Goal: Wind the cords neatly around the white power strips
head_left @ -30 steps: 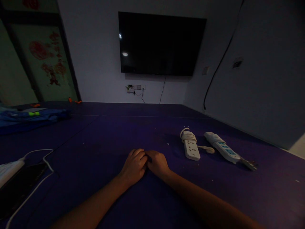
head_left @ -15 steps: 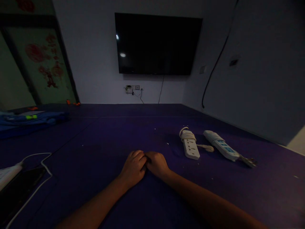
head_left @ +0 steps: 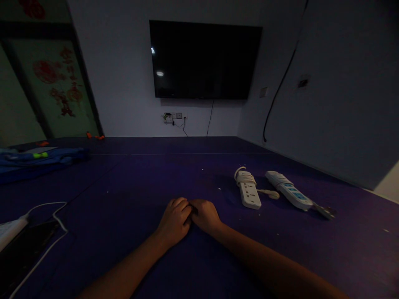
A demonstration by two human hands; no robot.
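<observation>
two bare forearms come in from the bottom edge and meet on the purple mat (head_left: 131,216). the left hand (head_left: 174,220) and the right hand (head_left: 204,215) lie knuckle to knuckle, both with fingers curled under into loose fists, thumbs touching (the light is too dim to tell whether anything small is pinched between them). at the near left edge lies a dark flat slab (head_left: 28,245), with the end of a white strip (head_left: 9,230) just beside it and a thin white cable (head_left: 46,206) looping round its far side.

a little beyond the right hand and off to its side, apart from it, a white power strip (head_left: 249,194) lies flat on the mat with its cord wound round the far end and a pale plug (head_left: 272,194) just beside it. next to that, further right, lies a second strip with blue sockets (head_left: 291,192), also wrapped in its cord, its plug (head_left: 326,212) pointing toward the near right.

further back on the left sits a heap of blue cloth (head_left: 46,160) with a small green patch on it. on the far wall a low socket plate (head_left: 174,116) has wires hanging from it, and above it hangs a dark television (head_left: 204,60). a black cable (head_left: 280,91) runs down the right wall, and a door with red decorations (head_left: 59,87) stands at the far left.
</observation>
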